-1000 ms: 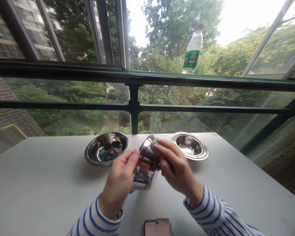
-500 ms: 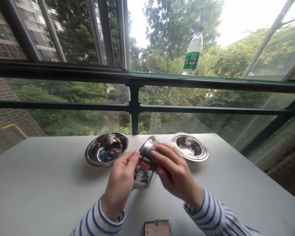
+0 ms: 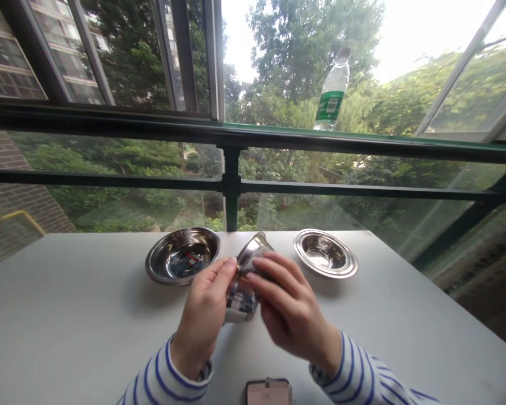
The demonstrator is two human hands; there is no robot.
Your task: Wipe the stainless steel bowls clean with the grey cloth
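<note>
A small steel bowl is held tilted on its side above the white table, its outer wall facing me. My left hand grips its left side with the thumb on the rim. My right hand lies over its right side, fingers curled across the outside; whether a cloth is under them I cannot tell. Both sleeves are white with blue stripes.
Two more steel bowls rest upright on the table: a wider one at the left and a rimmed one at the right. A phone lies at the near edge. A plastic water bottle stands on the railing.
My right hand has slid leftward and down across the bowl's outside. The bowl has dropped slightly and shows less of its wall. My left hand has kept its grip.
</note>
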